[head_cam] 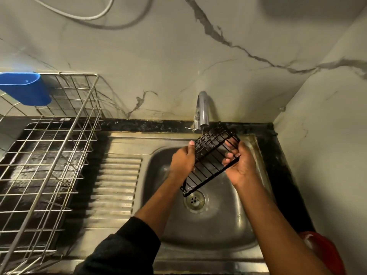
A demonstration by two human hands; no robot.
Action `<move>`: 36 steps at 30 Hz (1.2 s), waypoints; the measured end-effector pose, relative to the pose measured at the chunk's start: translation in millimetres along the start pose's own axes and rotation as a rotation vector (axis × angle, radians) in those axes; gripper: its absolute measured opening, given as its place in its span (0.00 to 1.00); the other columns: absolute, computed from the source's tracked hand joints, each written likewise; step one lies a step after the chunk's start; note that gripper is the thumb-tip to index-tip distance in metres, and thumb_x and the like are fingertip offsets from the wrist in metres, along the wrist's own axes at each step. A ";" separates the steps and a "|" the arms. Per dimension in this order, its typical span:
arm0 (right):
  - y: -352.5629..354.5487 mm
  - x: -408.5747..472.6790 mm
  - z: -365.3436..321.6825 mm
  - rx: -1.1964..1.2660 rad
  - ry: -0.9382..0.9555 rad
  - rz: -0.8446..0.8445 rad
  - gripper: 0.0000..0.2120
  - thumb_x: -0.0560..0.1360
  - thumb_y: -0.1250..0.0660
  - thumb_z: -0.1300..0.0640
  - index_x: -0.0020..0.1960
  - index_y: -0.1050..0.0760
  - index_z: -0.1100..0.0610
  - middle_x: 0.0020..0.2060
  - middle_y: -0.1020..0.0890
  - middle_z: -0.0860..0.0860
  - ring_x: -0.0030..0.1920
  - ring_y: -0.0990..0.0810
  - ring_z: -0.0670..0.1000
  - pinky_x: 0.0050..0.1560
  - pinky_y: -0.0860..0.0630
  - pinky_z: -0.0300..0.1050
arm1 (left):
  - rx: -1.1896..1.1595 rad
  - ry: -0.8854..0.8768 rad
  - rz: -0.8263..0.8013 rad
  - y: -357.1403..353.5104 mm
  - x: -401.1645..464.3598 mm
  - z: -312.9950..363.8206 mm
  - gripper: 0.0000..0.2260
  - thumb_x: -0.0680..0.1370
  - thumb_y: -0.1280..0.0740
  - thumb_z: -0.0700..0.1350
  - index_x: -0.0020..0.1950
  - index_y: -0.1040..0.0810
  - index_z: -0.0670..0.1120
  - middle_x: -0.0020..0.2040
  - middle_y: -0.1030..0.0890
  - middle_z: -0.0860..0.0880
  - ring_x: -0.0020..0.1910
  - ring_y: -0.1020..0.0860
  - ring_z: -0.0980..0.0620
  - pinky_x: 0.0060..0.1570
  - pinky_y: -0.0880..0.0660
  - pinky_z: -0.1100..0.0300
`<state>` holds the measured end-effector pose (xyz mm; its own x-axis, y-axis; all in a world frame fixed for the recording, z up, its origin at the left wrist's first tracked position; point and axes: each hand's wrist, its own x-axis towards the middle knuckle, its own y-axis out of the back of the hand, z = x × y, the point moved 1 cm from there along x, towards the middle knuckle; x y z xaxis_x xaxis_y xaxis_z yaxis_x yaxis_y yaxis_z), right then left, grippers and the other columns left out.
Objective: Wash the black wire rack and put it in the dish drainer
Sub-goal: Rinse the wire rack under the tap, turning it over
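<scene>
- Head view, item one: the black wire rack (208,161), held tilted over the basin of the steel sink (218,225). Its upper end sits just under the spout of the chrome tap (202,112); its lower corner hangs above the drain (194,199). A thin stream of water falls from the spout onto the upper end.
- Item two: your left hand (182,161), on the rack's left edge. The fingers are curled round the wire, thumb up against the side, so it grips the rack.
- Item three: your right hand (240,163), on the rack's right side. The fingertips reach through and over the wires, the palm cups the long edge from below; it too holds the rack.
- Item four: a dark sleeve (123,249) covers your left forearm up to the mid-arm; the right forearm is bare.
- Item five: the dish drainer (59,155), a silver wire basket, stands left of the sink on the dark counter, well apart from the rack.
- Item six: a blue plastic cup holder (25,88) hangs on the drainer's far left rim.
- Item seven: the ribbed draining board (117,183) lies between drainer and basin.
- Item eight: a marbled wall (178,56) behind the tap, with a pale cable (89,14) looped at the top.
- Item nine: a red object (325,253) at the lower right edge; what it is, you cannot tell.
</scene>
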<state>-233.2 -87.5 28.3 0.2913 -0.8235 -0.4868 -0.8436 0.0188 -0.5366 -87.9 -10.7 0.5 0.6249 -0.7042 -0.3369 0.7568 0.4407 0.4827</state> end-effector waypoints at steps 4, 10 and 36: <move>6.1 5.9 7.8 0.041 0.027 -0.023 0.18 0.83 0.45 0.45 0.43 0.25 0.53 0.28 0.20 0.44 0.19 0.37 0.41 0.21 0.43 0.33 | 0.020 -0.093 0.140 5.9 -3.0 -5.4 0.26 0.85 0.49 0.62 0.56 0.19 0.45 0.48 0.17 0.47 0.51 0.18 0.46 0.59 0.24 0.50; 16.3 9.4 15.7 0.141 -0.008 -0.020 0.20 0.82 0.42 0.45 0.35 0.25 0.51 0.24 0.25 0.45 0.16 0.39 0.41 0.17 0.45 0.33 | -0.107 0.112 0.335 40.2 -6.6 -21.2 0.24 0.86 0.49 0.58 0.60 0.22 0.42 0.40 0.26 0.53 0.44 0.25 0.53 0.50 0.30 0.55; 29.6 44.6 32.5 -0.065 -0.215 0.093 0.09 0.80 0.39 0.55 0.51 0.22 0.58 0.38 0.15 0.50 0.38 0.18 0.45 0.39 0.25 0.38 | -1.049 0.425 0.265 55.4 -3.1 -59.8 0.17 0.82 0.35 0.56 0.62 0.23 0.45 0.41 0.19 0.51 0.40 0.21 0.53 0.51 0.20 0.46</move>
<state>-230.5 -105.2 -31.7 0.2947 -0.6802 -0.6712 -0.8963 0.0467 -0.4409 -36.4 49.2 -20.1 0.6511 -0.3649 -0.6655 0.2553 0.9311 -0.2607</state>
